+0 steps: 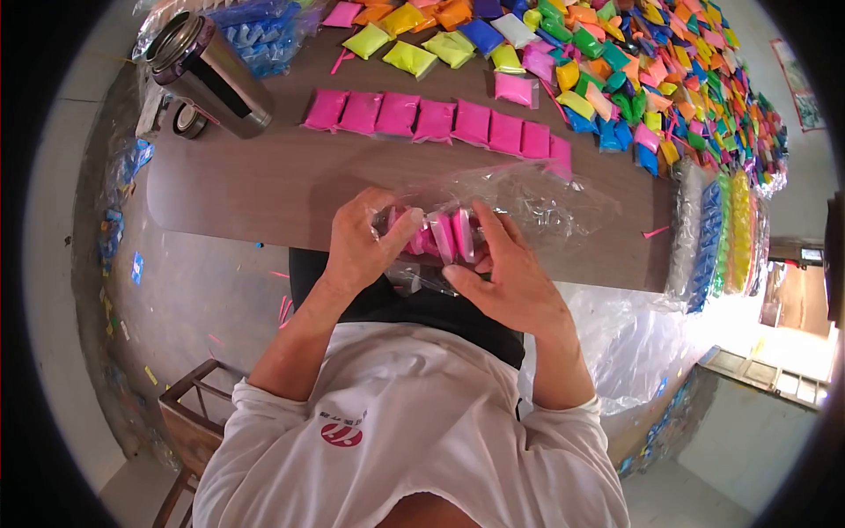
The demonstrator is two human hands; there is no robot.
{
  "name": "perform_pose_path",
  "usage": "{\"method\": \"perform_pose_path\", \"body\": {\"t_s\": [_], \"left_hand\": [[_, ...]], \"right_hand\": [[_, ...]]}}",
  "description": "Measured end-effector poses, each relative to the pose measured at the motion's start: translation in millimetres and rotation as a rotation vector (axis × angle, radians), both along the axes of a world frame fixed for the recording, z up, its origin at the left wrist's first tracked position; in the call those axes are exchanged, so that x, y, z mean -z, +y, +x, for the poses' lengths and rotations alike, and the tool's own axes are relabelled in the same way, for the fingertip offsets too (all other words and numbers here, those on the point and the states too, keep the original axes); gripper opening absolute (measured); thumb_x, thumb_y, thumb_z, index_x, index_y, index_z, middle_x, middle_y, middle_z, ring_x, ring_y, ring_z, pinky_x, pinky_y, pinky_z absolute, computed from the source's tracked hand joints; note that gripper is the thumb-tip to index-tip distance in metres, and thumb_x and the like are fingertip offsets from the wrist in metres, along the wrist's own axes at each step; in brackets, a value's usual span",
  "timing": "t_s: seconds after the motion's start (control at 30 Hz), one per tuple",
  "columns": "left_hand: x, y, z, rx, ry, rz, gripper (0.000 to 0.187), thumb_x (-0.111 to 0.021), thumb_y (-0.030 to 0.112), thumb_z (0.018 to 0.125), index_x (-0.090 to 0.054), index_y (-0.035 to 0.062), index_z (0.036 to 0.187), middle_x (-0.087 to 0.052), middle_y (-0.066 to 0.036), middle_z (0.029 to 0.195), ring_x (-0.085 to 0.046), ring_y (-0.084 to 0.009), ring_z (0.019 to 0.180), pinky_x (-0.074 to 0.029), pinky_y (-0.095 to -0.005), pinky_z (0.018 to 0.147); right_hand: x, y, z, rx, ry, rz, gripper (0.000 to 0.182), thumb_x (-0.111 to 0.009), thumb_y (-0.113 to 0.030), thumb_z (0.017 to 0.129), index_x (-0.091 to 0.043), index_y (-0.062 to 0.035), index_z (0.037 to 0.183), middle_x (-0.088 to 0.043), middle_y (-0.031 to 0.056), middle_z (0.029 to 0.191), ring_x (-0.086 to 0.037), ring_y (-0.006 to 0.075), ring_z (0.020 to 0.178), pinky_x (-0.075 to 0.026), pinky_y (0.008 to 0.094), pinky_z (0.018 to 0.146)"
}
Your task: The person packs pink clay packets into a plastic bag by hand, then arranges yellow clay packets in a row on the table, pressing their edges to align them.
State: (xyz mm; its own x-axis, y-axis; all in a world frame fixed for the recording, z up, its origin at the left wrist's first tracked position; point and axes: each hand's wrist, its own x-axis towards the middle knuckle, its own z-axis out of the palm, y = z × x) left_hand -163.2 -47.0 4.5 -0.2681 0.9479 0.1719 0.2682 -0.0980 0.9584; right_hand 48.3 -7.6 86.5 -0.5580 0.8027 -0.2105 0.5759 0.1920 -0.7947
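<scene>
Several small pink packets (443,236) stand on edge side by side between my two hands at the table's near edge. My left hand (371,239) curls round the left end of this stack, thumb on top. At the right end, my right hand (508,268) presses in with fingers and thumb. A clear plastic bag (546,207) spreads over the table behind and to the right of the stack, and some clear film hangs below it. Farther back, a row of flat pink packets (435,121) lies side by side on the table.
A steel flask (209,75) stands at the back left beside its lid (188,121). Yellow packets (409,58) lie behind the pink row. A large heap of coloured packets (651,79) covers the back right. Long bagged strips (726,233) hang at the table's right end.
</scene>
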Motion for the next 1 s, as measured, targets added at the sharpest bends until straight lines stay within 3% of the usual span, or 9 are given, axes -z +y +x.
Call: {"method": "perform_pose_path", "body": {"t_s": [0.23,0.33,0.4,0.5,0.6,0.67,0.73,0.87,1.0], "left_hand": [[-3.3,1.2,-5.3,0.035,0.145,-0.022,0.023,-0.075,0.020,0.084,-0.070,0.0009,0.095,-0.065,-0.012,0.082,-0.063,-0.0273,0.077,-0.049,-0.0367,0.070],[-2.6,1.5,-5.0,0.053,0.155,-0.002,0.016,-0.071,0.011,0.087,-0.065,-0.0029,0.089,-0.062,-0.006,0.085,-0.055,-0.0122,0.076,-0.045,-0.0272,0.068],[-4.8,0.8,-2.7,0.038,0.083,-0.049,0.016,-0.071,0.011,0.087,-0.064,-0.0031,0.090,-0.061,-0.005,0.085,-0.054,-0.0112,0.076,-0.045,-0.0263,0.068],[-4.2,0.5,0.5,0.030,0.027,-0.060,0.016,-0.070,0.010,0.088,-0.064,-0.0036,0.091,-0.060,-0.004,0.086,-0.053,-0.0104,0.078,-0.044,-0.0258,0.070],[2.4,1.0,0.4,0.013,0.004,-0.029,0.020,-0.072,0.014,0.087,-0.068,-0.0024,0.096,-0.061,-0.007,0.082,-0.056,-0.0155,0.075,-0.046,-0.0299,0.068],[4.6,1.5,0.1,0.000,0.005,-0.021,0.022,-0.074,0.016,0.086,-0.070,-0.0020,0.098,-0.062,-0.008,0.080,-0.057,-0.0178,0.073,-0.046,-0.0317,0.067],[4.0,1.8,1.4,-0.011,0.011,-0.028,0.022,-0.074,0.016,0.086,-0.069,-0.0026,0.098,-0.062,-0.009,0.081,-0.057,-0.0171,0.073,-0.046,-0.0312,0.067],[-3.5,2.5,1.7,0.006,0.064,-0.018,0.022,-0.074,0.016,0.086,-0.067,-0.0031,0.094,-0.062,-0.009,0.081,-0.056,-0.0179,0.072,-0.046,-0.0317,0.068],[-2.5,1.6,-1.4,0.011,0.125,-0.005,0.023,-0.073,0.018,0.087,-0.065,-0.0033,0.088,-0.062,-0.010,0.081,-0.056,-0.0192,0.073,-0.046,-0.0327,0.069]], "right_hand": [[20.3,9.1,2.0,-0.094,-0.028,0.113,0.053,-0.063,-0.023,0.096,-0.046,0.0037,0.138,-0.061,0.0219,0.103,-0.063,0.0387,0.087,-0.051,0.0448,0.076],[28.1,13.3,3.3,-0.127,-0.030,0.154,0.050,-0.062,-0.021,0.097,-0.047,0.0027,0.138,-0.061,0.0214,0.100,-0.063,0.0377,0.085,-0.050,0.0444,0.075],[22.0,13.6,5.8,-0.145,-0.032,0.120,0.048,-0.062,-0.020,0.097,-0.048,0.0021,0.136,-0.061,0.0206,0.098,-0.063,0.0360,0.083,-0.051,0.0425,0.073],[6.1,10.9,17.5,-0.035,0.158,-0.020,0.039,-0.062,-0.019,0.098,-0.055,0.0012,0.131,-0.064,0.0156,0.089,-0.065,0.0263,0.073,-0.052,0.0352,0.065],[-22.8,22.7,57.0,0.101,0.213,0.156,0.030,-0.062,-0.017,0.098,-0.063,-0.0010,0.123,-0.066,0.0087,0.081,-0.063,0.0134,0.065,-0.050,0.0273,0.058],[-36.7,36.3,74.5,0.481,0.291,0.319,0.023,-0.062,-0.015,0.098,-0.069,-0.0038,0.117,-0.066,0.0048,0.078,-0.061,0.0065,0.062,-0.049,0.0241,0.056],[-39.8,70.0,91.6,0.630,0.136,0.487,0.022,-0.064,-0.012,0.096,-0.070,-0.0041,0.116,-0.067,0.0044,0.080,-0.062,0.0061,0.069,-0.050,0.0238,0.062],[9.5,149.0,118.4,0.327,0.009,0.415,0.029,-0.070,-0.013,0.090,-0.069,-0.0044,0.118,-0.072,0.0095,0.104,-0.067,0.0172,0.093,-0.053,0.0289,0.081],[51.7,175.9,118.3,-0.106,0.003,0.598,0.053,-0.080,-0.012,0.077,-0.064,-0.0083,0.127,-0.064,0.0108,0.129,-0.063,0.0249,0.111,-0.052,0.0363,0.091]]}}
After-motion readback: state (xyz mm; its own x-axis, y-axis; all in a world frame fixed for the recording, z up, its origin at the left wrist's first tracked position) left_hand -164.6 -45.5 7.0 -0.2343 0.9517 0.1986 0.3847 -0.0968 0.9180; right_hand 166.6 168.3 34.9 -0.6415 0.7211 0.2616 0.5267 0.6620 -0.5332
